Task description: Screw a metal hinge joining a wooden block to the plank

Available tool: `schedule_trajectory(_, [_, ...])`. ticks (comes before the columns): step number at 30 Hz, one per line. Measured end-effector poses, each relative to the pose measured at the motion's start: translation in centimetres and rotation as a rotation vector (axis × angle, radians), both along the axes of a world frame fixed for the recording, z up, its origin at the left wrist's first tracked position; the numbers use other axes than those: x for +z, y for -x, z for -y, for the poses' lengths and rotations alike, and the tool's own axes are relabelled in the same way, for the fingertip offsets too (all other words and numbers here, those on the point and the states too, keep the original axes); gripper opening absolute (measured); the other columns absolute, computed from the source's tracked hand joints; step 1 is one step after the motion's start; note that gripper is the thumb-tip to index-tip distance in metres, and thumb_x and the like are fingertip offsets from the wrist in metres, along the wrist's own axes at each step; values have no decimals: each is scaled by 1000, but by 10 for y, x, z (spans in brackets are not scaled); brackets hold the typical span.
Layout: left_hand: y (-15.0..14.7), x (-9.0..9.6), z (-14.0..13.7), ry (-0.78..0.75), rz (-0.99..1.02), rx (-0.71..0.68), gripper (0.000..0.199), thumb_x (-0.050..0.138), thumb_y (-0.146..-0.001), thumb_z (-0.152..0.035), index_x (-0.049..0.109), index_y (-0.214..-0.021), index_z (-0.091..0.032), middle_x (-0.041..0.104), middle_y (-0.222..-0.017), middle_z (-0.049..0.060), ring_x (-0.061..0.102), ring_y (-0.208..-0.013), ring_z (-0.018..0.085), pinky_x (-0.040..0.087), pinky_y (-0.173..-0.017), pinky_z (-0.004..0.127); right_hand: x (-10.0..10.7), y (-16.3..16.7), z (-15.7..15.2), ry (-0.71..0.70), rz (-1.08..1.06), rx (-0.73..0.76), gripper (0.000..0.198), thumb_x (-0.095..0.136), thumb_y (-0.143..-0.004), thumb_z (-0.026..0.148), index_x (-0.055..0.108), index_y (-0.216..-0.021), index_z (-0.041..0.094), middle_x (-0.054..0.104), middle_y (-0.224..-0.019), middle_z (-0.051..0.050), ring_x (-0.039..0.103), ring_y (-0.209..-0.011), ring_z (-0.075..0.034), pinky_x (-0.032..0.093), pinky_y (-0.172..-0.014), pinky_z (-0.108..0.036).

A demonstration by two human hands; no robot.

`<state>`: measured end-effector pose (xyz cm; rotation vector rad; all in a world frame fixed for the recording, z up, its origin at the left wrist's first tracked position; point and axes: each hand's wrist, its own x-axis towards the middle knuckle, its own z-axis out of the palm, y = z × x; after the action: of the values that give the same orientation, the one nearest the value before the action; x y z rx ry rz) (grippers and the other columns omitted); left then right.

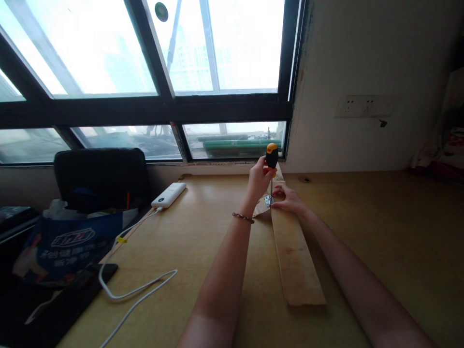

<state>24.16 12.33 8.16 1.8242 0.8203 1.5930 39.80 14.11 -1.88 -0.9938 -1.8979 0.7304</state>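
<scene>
A screwdriver (pixel 271 157) with a yellow and black handle stands upright over a small metal hinge (pixel 268 200). My left hand (pixel 258 178) is closed around the lower part of its handle, and the shaft points down at the hinge. Thumb and fingers of my right hand (pixel 287 199) come together at the hinge's right side, pressing it against the wooden board (pixel 295 256). The board lies lengthwise away from me on the table. Another wooden piece (pixel 260 208) sticks out to the left under the hinge. Any screw at the driver's tip is too small to make out.
The wooden table (pixel 210 222) reaches the window and wall. A white power bank (pixel 169 195) with a white cable (pixel 139 295) lies on the left. Beyond the left edge are a black chair (pixel 101 169) and a blue bag (pixel 72 246). A wall socket (pixel 368 106) is at right.
</scene>
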Motion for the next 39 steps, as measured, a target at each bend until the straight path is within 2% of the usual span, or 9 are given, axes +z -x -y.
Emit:
schedule_trajectory(5, [3,-3,-2,-37,-46,-2,25,52,-78,-19,48,-103,-16,64,-93,7,62,-84,15,49,-73,27,-2,0,-1,-2,5,0,67,80,-50,34,46,-106,19,63,-95,-6,61,-91,-21,47,-87,-38])
schedule_trajectory(11, [6,-5,-5,-73,-128,1,21,46,-80,-16,47,-101,-15,66,-91,8,62,-84,15,48,-75,28,-1,0,-1,-14,19,4,68,79,-51,35,45,-107,18,63,-96,-7,61,-91,-21,47,-87,-37])
schedule_trajectory(20, [4,-6,-6,-25,-25,90,28,63,-69,-21,48,-92,-17,64,-86,6,62,-79,15,50,-71,28,0,-1,-1,-12,19,14,66,79,-51,35,46,-106,19,63,-95,-6,61,-90,-20,47,-87,-38])
schedule_trajectory(24, [-1,-6,-3,-45,-44,62,23,57,-74,-18,47,-95,-17,64,-89,7,62,-82,15,49,-72,28,0,-1,-1,-7,18,4,65,79,-51,35,47,-105,20,63,-94,-6,61,-89,-21,48,-86,-38])
schedule_trajectory(30, [0,-4,2,-99,-188,39,20,46,-81,-17,47,-101,-15,65,-89,9,61,-80,16,45,-71,27,1,0,1,-10,23,14,64,79,-52,34,46,-105,20,62,-94,-6,61,-90,-20,47,-87,-38])
schedule_trajectory(34, [1,-6,0,-96,-206,89,16,45,-81,-18,48,-97,-15,63,-84,7,59,-76,15,44,-69,27,0,0,0,-10,18,17,65,79,-52,34,45,-106,19,62,-95,-6,60,-91,-20,47,-87,-39])
schedule_trajectory(39, [-7,-15,-5,-107,-173,251,22,61,-72,-25,47,-88,-17,58,-80,4,55,-71,14,43,-67,27,2,1,2,-7,8,25,63,78,-52,33,47,-105,19,62,-95,-6,61,-90,-20,48,-87,-38])
